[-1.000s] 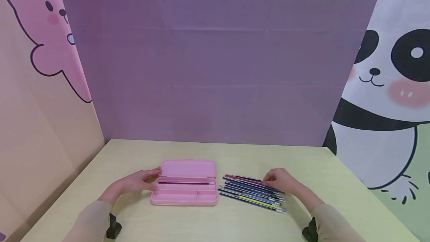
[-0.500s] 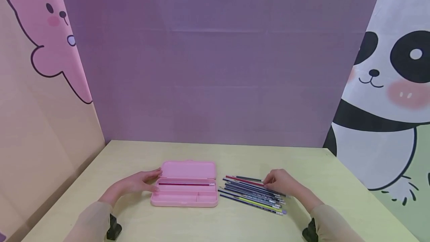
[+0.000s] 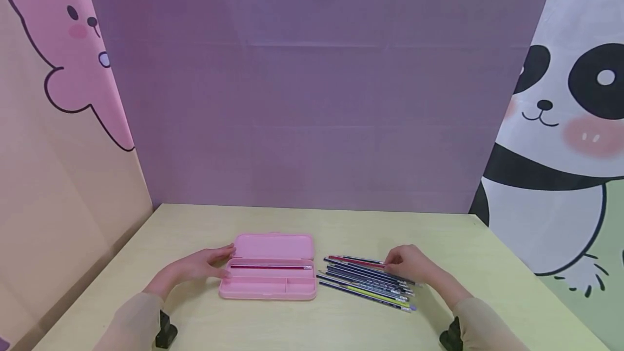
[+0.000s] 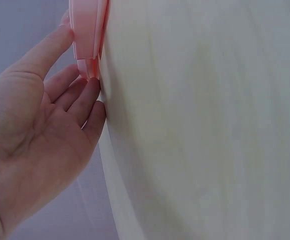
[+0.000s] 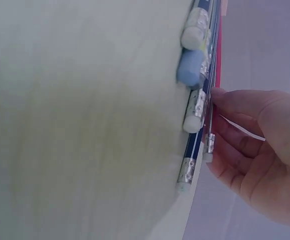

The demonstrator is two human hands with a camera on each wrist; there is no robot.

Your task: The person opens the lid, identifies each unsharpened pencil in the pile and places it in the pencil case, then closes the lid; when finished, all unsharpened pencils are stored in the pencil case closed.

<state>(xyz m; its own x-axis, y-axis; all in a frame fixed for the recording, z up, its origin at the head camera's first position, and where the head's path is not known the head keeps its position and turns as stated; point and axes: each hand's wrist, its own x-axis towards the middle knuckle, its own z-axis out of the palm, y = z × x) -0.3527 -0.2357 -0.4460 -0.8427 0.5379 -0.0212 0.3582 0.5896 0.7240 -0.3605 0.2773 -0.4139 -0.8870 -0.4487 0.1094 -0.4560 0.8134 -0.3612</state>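
Observation:
A pink pencil case (image 3: 258,289) lies with its lid (image 3: 273,246) folded back, and one dark red pencil (image 3: 268,267) rests in its long compartment. My left hand (image 3: 197,264) touches the case's left end, thumb at the tray and fingers at the lid; in the left wrist view the fingers look fairly straight against the pink plastic (image 4: 87,30). To the right, my right hand (image 3: 410,263) pinches a red pencil (image 3: 359,261) near its right end, at the back of a spread of pencils (image 3: 365,280). Its end is hidden by the fingers.
Mostly dark blue pencils lie side by side, with a yellow-green one (image 3: 363,291) near the front. Several eraser ends (image 5: 192,117) point right. A purple panel (image 3: 312,96) stands behind the pale wooden table (image 3: 273,329).
My right hand has shifted slightly right, and the red pencil has slid a little the same way. My left hand and the pencil case have stayed in place.

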